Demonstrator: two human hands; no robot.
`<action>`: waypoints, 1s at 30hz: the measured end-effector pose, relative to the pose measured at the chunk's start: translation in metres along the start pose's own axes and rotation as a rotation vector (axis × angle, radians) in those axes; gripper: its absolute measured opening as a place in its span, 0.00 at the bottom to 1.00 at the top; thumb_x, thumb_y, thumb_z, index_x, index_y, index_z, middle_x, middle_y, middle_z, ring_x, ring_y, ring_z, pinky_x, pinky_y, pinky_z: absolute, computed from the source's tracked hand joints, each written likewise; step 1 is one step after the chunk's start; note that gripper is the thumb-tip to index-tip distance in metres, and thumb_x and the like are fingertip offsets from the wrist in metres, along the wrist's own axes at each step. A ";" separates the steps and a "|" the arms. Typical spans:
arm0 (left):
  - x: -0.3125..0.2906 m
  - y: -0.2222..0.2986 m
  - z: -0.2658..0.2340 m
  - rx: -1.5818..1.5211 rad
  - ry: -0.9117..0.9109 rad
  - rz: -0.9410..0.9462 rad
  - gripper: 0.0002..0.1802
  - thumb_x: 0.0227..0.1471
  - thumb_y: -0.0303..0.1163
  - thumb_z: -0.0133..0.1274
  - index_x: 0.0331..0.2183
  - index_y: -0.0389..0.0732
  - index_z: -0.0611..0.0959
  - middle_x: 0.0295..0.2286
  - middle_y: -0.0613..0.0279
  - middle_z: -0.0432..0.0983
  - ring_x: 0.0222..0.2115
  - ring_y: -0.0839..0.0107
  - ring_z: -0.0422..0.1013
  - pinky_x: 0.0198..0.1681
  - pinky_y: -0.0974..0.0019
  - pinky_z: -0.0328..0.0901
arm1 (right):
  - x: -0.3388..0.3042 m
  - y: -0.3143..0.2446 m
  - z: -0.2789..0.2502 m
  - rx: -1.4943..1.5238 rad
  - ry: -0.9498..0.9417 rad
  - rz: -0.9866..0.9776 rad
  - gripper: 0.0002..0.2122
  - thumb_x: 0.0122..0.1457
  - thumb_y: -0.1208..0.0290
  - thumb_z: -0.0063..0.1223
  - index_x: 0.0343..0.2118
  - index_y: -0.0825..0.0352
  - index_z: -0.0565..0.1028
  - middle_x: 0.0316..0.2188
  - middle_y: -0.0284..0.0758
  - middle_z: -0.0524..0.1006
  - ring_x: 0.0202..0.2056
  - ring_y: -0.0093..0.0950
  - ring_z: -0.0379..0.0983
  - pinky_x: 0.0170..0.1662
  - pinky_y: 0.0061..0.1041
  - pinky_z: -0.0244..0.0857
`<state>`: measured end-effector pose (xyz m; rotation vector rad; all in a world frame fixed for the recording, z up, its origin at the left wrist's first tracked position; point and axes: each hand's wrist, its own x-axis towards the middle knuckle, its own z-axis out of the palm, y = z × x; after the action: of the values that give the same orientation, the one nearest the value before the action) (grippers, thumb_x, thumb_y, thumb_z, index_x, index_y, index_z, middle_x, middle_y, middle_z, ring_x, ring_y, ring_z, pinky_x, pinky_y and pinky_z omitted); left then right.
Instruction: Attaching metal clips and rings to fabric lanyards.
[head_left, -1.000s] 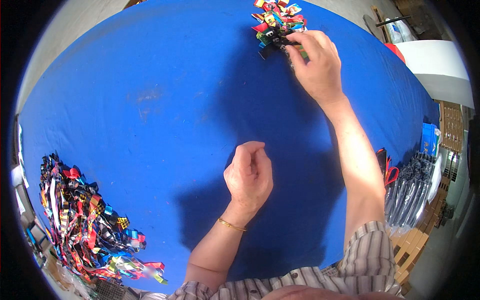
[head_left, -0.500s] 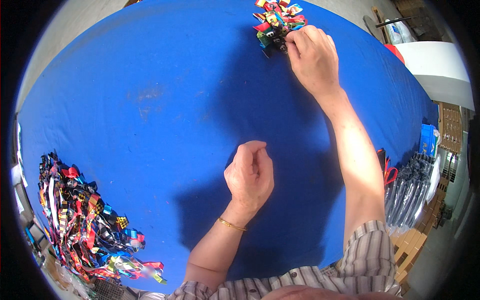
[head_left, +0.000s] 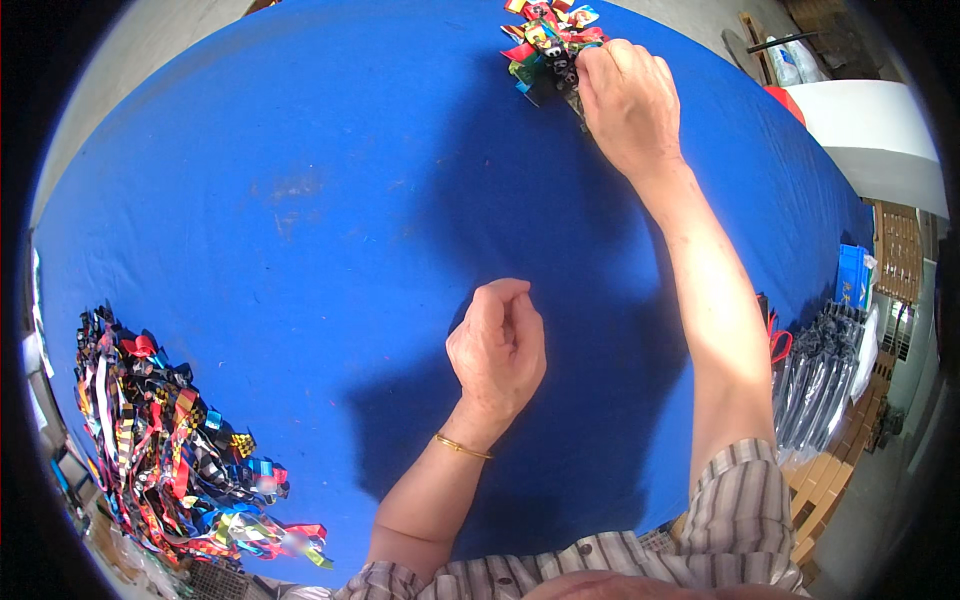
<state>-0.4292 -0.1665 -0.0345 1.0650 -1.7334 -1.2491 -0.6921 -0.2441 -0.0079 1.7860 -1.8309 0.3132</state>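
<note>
Up at the far edge of the blue-covered table, my right hand (head_left: 630,105) pinches at the right side of a small heap of colourful printed ribbon straps (head_left: 548,45). Its fingertips close on a dark printed strap, mostly hidden by the hand. My left hand (head_left: 497,345) hovers nearer to me over the middle of the table. Its fingers are curled in and pressed together, with nothing visible in them, and a thin gold bangle (head_left: 462,447) circles that wrist. A larger pile of long patterned ribbon straps (head_left: 165,440) lies at the near left.
Blue cloth (head_left: 270,250) covers the table. At the right edge lie clear-bagged dark straps (head_left: 820,380), red-handled scissors (head_left: 780,343) and a blue box (head_left: 853,275). A white curved surface (head_left: 870,120) stands beyond the far right edge. Brown cartons (head_left: 825,490) are below the right side.
My right hand has shifted slightly farther away at the heap, and the straps under its fingers have moved a little. My left hand has barely moved.
</note>
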 end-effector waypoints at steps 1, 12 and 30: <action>0.000 0.000 0.000 0.000 -0.001 -0.004 0.06 0.55 0.17 0.52 0.35 0.37 0.78 0.20 0.72 0.68 0.16 0.88 0.57 0.18 0.79 0.54 | 0.000 -0.002 0.000 0.008 0.020 0.014 0.04 0.53 0.73 0.57 0.28 0.63 0.73 0.27 0.33 0.70 0.32 0.33 0.70 0.37 0.33 0.62; 0.000 -0.001 -0.001 0.005 -0.006 0.002 0.06 0.55 0.17 0.52 0.35 0.37 0.78 0.21 0.72 0.69 0.17 0.88 0.58 0.19 0.80 0.55 | -0.011 -0.021 -0.005 0.063 0.099 0.073 0.04 0.53 0.74 0.57 0.31 0.62 0.74 0.28 0.32 0.71 0.32 0.32 0.70 0.36 0.33 0.62; -0.001 -0.001 -0.007 -0.046 0.013 -0.107 0.03 0.58 0.21 0.50 0.34 0.38 0.78 0.20 0.73 0.69 0.19 0.88 0.59 0.21 0.79 0.56 | -0.141 -0.188 -0.155 0.496 -0.473 0.484 0.25 0.55 0.74 0.56 0.57 0.72 0.67 0.58 0.53 0.64 0.58 0.54 0.61 0.60 0.54 0.54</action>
<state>-0.4222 -0.1680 -0.0334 1.1494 -1.6490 -1.3388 -0.4797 -0.0594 0.0033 1.8061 -2.7194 0.6122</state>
